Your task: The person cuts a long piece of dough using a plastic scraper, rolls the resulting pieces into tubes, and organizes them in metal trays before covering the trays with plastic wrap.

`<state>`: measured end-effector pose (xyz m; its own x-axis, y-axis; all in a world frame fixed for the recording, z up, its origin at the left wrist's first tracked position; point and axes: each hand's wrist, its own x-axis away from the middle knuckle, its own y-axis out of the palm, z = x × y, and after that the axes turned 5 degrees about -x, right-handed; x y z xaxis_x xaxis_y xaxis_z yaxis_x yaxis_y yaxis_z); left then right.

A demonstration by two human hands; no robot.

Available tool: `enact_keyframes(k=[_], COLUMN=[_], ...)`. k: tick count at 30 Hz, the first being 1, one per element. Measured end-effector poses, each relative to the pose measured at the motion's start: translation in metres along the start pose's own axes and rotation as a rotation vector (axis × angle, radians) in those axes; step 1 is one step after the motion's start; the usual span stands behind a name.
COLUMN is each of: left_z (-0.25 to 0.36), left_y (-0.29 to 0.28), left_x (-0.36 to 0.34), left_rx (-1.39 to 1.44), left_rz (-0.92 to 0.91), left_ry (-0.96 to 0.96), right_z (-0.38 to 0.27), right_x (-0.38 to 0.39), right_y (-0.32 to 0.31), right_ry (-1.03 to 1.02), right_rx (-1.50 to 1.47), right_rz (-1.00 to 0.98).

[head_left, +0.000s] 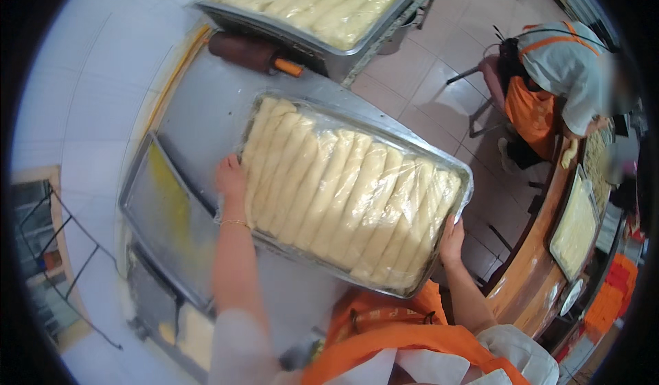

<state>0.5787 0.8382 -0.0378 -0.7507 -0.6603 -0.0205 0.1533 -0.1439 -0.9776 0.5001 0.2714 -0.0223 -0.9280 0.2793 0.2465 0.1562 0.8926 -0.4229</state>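
A metal baking tray (pixel 329 268) lies slantwise before me, filled with a row of long pale dough strips (pixel 312 186). Clear plastic film (pixel 405 213) covers the dough, wrinkled and shiny, and reaches over parts of the rim. At the tray's left end, my left hand (pixel 232 178) is closed on the edge, fingers bent and partly hidden; whether it also pinches the film I cannot tell. My right hand (pixel 451 242) grips the right rim, its thumb up along the side and its other fingers mostly out of sight under the edge.
Beyond the tray lies a dark rolling pin (pixel 244 52) with an orange handle, beside another film-covered dough tray (pixel 343 54). A metal tray with a yellow smear (pixel 171 213) is at left. To the right, a co-worker (pixel 563 69) bends over a wooden table (pixel 515 285) bearing another tray (pixel 575 227).
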Motion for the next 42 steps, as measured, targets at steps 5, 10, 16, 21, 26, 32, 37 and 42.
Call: enact_keyframes(k=[5, 10, 16, 21, 26, 32, 37, 42], left_z=[0.001, -0.003, 0.032, 0.012, 0.033, 0.046, 0.090, 0.073], left_y=[0.000, 0.003, -0.003, 0.002, -0.016, -0.033, -0.069, -0.083], left_x=[0.043, 0.091, 0.157, 0.219, 0.274, 0.321, 0.326, 0.327], left_rx=[-0.073, -0.179, -0.116, -0.007, 0.116, 0.313, 0.606, 0.416], left_rz=[0.047, 0.027, -0.041, 0.039, 0.020, -0.043, 0.065, 0.070], left_ry=[-0.119, -0.200, -0.470, -0.506, -0.453, -0.536, -0.597, -0.530], right_z=[-0.011, -0.022, -0.044, -0.088, -0.086, -0.097, -0.101, -0.153], right_x=[-0.083, -0.169, -0.245, -0.262, -0.282, -0.290, -0.282, -0.269], right_y=[-0.017, -0.020, -0.018, -0.008, -0.002, -0.018, -0.034, -0.046], right_ry=[-0.158, -0.237, -0.310, -0.311, -0.333, -0.250, -0.388, -0.309], right_rx=[0.196, 0.353, 0.530, 0.654, 0.602, 0.415, 0.404, 0.345], right_rz=[-0.056, -0.160, -0.232, -0.298, -0.320, -0.404, -0.431, -0.462])
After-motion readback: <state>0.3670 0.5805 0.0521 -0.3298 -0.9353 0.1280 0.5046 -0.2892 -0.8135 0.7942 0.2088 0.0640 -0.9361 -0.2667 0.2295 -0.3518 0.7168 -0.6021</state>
